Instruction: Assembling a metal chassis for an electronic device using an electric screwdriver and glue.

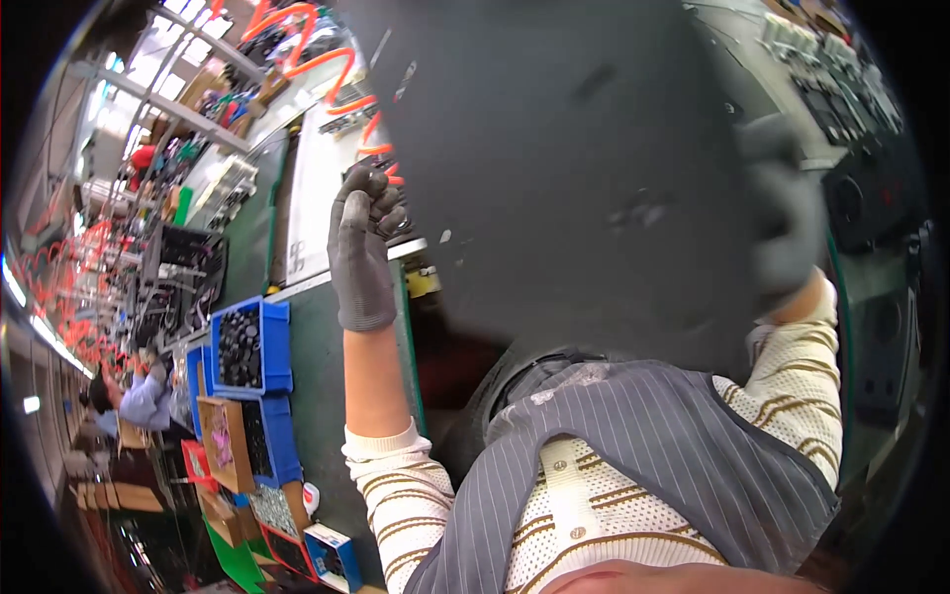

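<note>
A large flat dark grey panel (pixel 554 178) fills the upper middle of the view, close to the camera and slightly blurred. It has a few small slots and marks on its face. My right hand (pixel 787 223), in a grey glove and smeared by motion, grips the panel's right edge. To the left of the panel and apart from it, my left hand (pixel 368 252) is raised in a grey glove with dark fingertips. Its fingers are curled together; whatever they hold, if anything, is too small to make out.
Left of me, blue bins (pixel 282 346) with black round parts stand on a green bench (pixel 327 356), beside cardboard boxes (pixel 226 445). Orange coiled air hoses (pixel 341 74) hang beyond. Black speaker-like boxes (pixel 876 193) stand at the right. A person (pixel 143 401) sits far left.
</note>
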`<state>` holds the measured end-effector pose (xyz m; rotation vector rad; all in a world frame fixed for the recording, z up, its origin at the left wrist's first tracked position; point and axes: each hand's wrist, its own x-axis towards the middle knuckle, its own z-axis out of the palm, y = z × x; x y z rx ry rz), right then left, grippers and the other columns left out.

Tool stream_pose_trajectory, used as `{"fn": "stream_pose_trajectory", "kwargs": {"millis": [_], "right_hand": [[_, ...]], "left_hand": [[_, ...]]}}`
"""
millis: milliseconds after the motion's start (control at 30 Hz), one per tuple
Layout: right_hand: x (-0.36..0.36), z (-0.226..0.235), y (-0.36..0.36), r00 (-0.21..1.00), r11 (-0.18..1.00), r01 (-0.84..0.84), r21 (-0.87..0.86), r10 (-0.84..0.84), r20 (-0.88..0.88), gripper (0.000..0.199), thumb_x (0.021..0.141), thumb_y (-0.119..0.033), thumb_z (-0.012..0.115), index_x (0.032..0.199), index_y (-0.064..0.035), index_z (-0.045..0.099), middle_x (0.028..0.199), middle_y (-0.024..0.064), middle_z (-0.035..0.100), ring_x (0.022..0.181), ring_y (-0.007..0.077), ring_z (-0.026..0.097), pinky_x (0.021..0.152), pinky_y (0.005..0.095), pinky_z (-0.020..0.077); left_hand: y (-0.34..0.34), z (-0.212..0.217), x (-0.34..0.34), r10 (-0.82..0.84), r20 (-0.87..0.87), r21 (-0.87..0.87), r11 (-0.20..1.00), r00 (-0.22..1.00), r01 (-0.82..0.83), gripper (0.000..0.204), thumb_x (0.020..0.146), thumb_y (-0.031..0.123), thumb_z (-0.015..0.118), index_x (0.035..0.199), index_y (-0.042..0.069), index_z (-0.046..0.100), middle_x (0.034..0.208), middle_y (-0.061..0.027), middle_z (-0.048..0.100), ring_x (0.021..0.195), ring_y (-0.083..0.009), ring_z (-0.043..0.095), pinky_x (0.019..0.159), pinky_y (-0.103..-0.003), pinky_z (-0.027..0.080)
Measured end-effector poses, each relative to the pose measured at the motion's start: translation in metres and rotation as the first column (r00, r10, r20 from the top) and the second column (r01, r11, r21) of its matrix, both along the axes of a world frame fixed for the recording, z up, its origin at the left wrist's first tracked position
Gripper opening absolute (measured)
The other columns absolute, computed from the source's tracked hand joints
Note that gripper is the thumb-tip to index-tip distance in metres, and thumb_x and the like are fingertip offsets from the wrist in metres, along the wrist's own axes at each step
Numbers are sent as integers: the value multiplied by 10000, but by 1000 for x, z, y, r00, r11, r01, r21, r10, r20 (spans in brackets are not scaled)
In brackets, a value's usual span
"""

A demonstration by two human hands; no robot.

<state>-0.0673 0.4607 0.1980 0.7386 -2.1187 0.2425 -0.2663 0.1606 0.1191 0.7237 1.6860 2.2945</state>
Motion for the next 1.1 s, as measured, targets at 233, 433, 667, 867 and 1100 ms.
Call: {"fn": "stream_pose_trajectory", "kwargs": {"millis": [233, 433, 667, 867, 1100], "right_hand": [[-95, -62, -110, 434, 498, -839, -222, 856, 281, 303, 662, -363, 744, 682, -132, 549, 873, 32, 492, 802, 290, 456, 674, 395, 421], [-135, -128, -157, 111, 202, -743, -638, 977, 180, 537, 533, -562, 823, 669, -96, 592, 885, 10, 549, 847, 276, 459, 703, 378, 400], [-181, -209, -190, -36, 234, -317, -919, 965, 258, 543, 743, -581, 697, 888, -57, 700, 831, 55, 556, 853, 217, 496, 763, 342, 404], [-196, -253, -229, 320, 502, -161, -850, 841, 436, 491, 848, -474, 614, 765, 0, 516, 768, 124, 460, 728, 268, 464, 668, 364, 378], [-193, -236, -239, 746, 797, -124, -591, 468, 474, 413, 830, -320, 646, 1111, -29, 564, 1037, 178, 549, 994, 342, 515, 897, 417, 408]], "left_hand": [[-103, -28, 54, 379, 243, 319, 838, 893, -443, 458, 950, 257, 516, 1325, 0, 459, 1326, -119, 505, 1175, -225, 505, 992, -367, 415], [-222, -27, 159, 781, 425, 237, 392, 457, -889, 456, 940, 252, 519, 1314, -4, 477, 1330, -133, 516, 1172, -267, 511, 1020, -386, 400], [-244, -12, 266, 618, -784, -417, -588, -52, -693, 396, 919, 165, 524, 1274, -11, 515, 1260, -162, 568, 1106, -269, 554, 949, -360, 467], [-196, -52, 240, 756, -604, -272, 101, 252, -957, 294, 855, 144, 557, 1128, 59, 624, 1139, -128, 630, 1153, -246, 548, 1034, -443, 396], [-197, -93, 238, 452, -640, -726, -88, 622, -683, 243, 811, 52, 542, 993, 96, 696, 1129, -92, 641, 1189, -318, 515, 1100, -463, 301]]}}
